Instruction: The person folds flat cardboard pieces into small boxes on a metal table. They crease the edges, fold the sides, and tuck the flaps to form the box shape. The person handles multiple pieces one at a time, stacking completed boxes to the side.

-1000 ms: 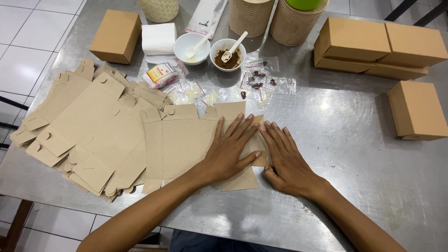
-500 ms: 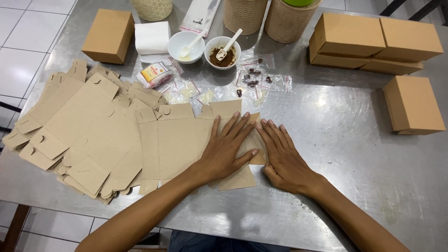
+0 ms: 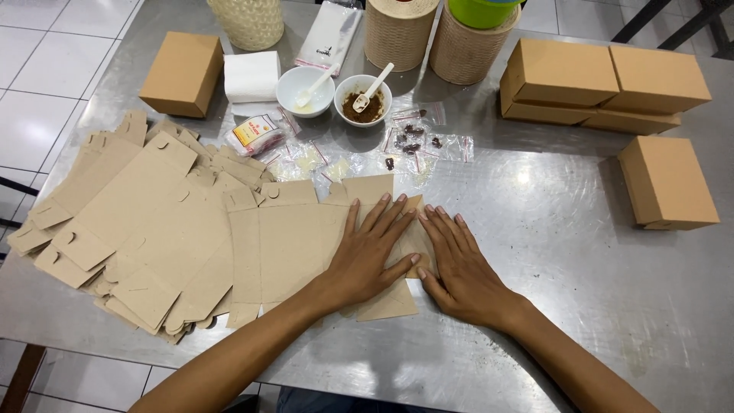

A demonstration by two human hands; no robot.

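Nearest, two forearms reach in from 6 o'clock over the steel worktop [image 3: 566, 222]. The left hand [image 3: 371, 256] lies flat, fingers [image 3: 382, 218] spread wide and pointing toward 1 o'clock, palm pressed on the box blank [image 3: 298, 241]. The right hand [image 3: 459, 268] lies flat just beside it at 3 o'clock, fingers straight and close together, pointing toward 11 o'clock, its thumb on the blank's right edge. Neither hand grips anything; both press down.

The blank is plain brown card, unfolded and flat at the worktop's centre, with creased panels, tabs along its top edge and a triangular flap poking out under the hands toward 6 o'clock.

At 9 o'clock of it a fanned stack of blanks [image 3: 130, 229] overlaps its left edge.

Farther off, at 12 o'clock, lie small clear bags [image 3: 417, 141], a red-and-yellow packet [image 3: 256, 134], a white bowl [image 3: 304, 90] with a spoon and a second bowl [image 3: 364, 99] of brown powder, also with a spoon.

At 2 o'clock stand folded boxes [image 3: 604, 80], one box [image 3: 669, 182] nearer at 3 o'clock, another box [image 3: 182, 73] at 10 o'clock.

Farthest, woven cylinders [image 3: 428, 34] stand at the rim.
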